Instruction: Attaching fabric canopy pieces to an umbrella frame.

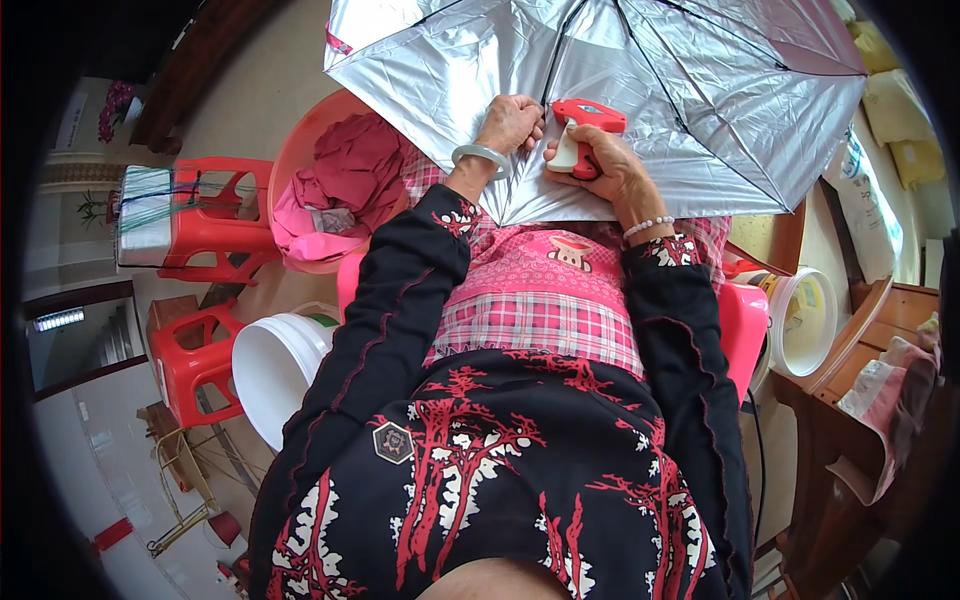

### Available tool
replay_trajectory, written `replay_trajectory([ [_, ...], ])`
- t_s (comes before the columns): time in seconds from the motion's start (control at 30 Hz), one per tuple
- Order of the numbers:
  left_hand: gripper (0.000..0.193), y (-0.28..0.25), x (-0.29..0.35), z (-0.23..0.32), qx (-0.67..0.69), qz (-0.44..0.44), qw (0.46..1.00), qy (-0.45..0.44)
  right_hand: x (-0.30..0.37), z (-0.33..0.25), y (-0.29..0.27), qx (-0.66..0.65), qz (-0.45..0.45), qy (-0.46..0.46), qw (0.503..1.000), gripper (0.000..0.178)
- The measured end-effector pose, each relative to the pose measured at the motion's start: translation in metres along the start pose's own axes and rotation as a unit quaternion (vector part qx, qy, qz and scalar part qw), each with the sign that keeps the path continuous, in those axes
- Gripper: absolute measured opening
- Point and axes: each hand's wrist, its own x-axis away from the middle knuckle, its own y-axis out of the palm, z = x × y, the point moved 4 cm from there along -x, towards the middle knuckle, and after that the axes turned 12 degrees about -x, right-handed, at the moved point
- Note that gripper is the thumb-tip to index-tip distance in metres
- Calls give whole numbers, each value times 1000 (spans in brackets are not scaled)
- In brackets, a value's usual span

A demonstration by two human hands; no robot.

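Note:
An open silver umbrella canopy [690,90] with black ribs lies upside down across my lap and spreads to the upper right. My left hand [510,122], with a pale green bangle on its wrist, pinches the silver fabric next to a rib near the canopy's edge. Just to its right, my right hand [605,165], wearing a white bead bracelet, grips a red and white tagging gun [580,130] whose tip points at the fabric beside the left fingers. A pink checked apron [540,300] covers my lap below the hands.
A pink basin [300,170] holding pink cloth sits at my left. Red plastic stools [205,220] stand further left, one bearing a frame wound with thread. White buckets [275,365] stand at both sides, the other white bucket [805,320] on the right. Wooden furniture [850,400] is at the right.

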Motion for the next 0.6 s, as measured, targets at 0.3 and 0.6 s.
replay_trajectory([
  [0.3, 16, 2, 5, 4, 28, 9, 999, -16, 4, 0, 1, 25, -7, -7, 1000, 29],
  [0.6, 13, 0, 1, 1, 80, -7, 996, -42, 1, 1, -2, 26, -18, -1, 999, 30],
])
